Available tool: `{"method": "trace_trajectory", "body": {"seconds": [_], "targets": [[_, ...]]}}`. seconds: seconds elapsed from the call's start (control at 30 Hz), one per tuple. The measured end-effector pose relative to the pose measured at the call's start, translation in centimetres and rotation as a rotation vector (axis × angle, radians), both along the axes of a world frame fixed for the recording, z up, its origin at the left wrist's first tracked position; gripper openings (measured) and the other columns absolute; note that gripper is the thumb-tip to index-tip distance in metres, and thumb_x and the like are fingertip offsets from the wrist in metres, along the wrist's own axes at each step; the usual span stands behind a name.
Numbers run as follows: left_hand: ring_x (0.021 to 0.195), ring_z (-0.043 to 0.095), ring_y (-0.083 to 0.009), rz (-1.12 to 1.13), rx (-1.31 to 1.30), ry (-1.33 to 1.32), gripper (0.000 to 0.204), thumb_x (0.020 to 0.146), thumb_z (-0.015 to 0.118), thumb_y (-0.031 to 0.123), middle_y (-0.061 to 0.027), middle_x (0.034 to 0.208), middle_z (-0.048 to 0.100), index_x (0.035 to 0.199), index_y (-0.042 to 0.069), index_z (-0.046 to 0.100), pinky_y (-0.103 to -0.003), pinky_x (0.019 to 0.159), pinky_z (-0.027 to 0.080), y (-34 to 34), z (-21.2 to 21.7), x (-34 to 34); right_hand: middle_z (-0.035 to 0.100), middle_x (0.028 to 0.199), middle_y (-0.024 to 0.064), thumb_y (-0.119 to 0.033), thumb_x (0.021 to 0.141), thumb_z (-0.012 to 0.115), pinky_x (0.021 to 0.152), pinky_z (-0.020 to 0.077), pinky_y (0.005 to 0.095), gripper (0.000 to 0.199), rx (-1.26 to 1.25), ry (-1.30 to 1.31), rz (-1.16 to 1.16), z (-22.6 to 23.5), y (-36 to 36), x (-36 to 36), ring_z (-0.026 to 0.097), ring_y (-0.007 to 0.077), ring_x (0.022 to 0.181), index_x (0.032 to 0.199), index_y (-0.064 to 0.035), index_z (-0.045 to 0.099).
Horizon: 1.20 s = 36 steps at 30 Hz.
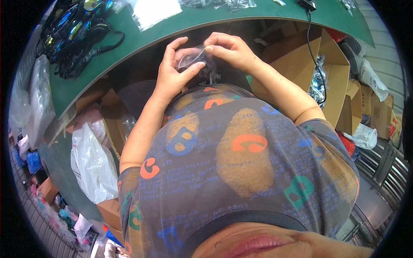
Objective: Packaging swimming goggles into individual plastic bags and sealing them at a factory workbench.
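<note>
Both hands, left hand (174,71) and right hand (228,49), pinch a small clear plastic bag (192,56) by its edges: light, limp, probably slippery.

L hand (174,69) & R hand (230,49) raised together, fingers pinched in grip, forearms angled inward
</note>
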<state>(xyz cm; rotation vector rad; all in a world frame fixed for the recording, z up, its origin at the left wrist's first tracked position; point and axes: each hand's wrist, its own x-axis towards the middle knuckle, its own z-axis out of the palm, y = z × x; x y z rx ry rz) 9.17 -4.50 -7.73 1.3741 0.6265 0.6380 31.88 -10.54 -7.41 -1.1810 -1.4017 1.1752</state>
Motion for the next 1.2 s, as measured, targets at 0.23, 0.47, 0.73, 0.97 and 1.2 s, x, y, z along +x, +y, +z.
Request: {"method": "trace_trajectory", "body": {"seconds": [0.23,0.47,0.73,0.97,1.2], "targets": [[0.113,0.065,-0.0189,-0.004,-0.046,-0.014,0.075,0.086,0.082,0.013,-0.0144,0.12,0.07,0.146,0.005,0.038,-0.033,0.1,0.051,-0.2,0.3,0.3,0.063,0.099,0.0034,-0.017,0.098,0.066,0.084,0.0474,0.0293,0.015,0.073,-0.104,0.038,0.2,0.3,0.0,0.059,0.0138,0.095,0.096,-0.0022,0.068],[0.106,0.065,-0.0131,-0.07,-0.338,0.009,0.038,0.092,0.076,0.016,-0.0076,0.115,0.071,0.126,0.004,0.062,-0.029,0.093,0.052,0.2,0.6,-0.3,0.064,0.093,0.005,-0.015,0.095,0.069,0.08,0.0503,0.0305,0.014,0.252,-0.198,-0.057,0.9,-0.4,-0.5,0.062,0.0159,0.089,0.094,-0.001,0.068],[0.087,0.065,-0.0075,-0.032,-0.347,-0.031,0.026,0.096,0.072,0.022,0.0,0.102,0.073,0.117,0.008,0.073,-0.022,0.068,0.05,-1.5,0.2,0.1,0.063,0.096,0.0056,-0.011,0.096,0.067,0.08,0.0482,0.0299,0.009,0.233,-0.138,-0.004,0.8,-1.7,-0.6,0.06,0.0167,0.09,0.095,-0.0017,0.067],[0.091,0.066,-0.0075,0.015,-0.172,0.022,0.026,0.098,0.07,0.022,-0.0007,0.109,0.073,0.119,0.008,0.073,-0.021,0.067,0.05,-1.6,-1.1,0.5,0.063,0.096,0.0039,-0.014,0.096,0.069,0.082,0.0483,0.0291,0.012,0.126,-0.202,-0.032,0.0,-1.9,0.1,0.06,0.0141,0.091,0.097,-0.0022,0.068],[0.102,0.066,-0.0108,0.011,-0.175,0.07,0.025,0.097,0.072,0.015,-0.0045,0.112,0.073,0.119,0.003,0.072,-0.028,0.094,0.053,-1.0,-0.9,0.7,0.064,0.094,0.0038,-0.015,0.095,0.07,0.079,0.05,0.03,0.012,0.111,-0.259,0.019,0.4,-1.3,0.0,0.062,0.0159,0.089,0.097,-0.0032,0.07]]}}
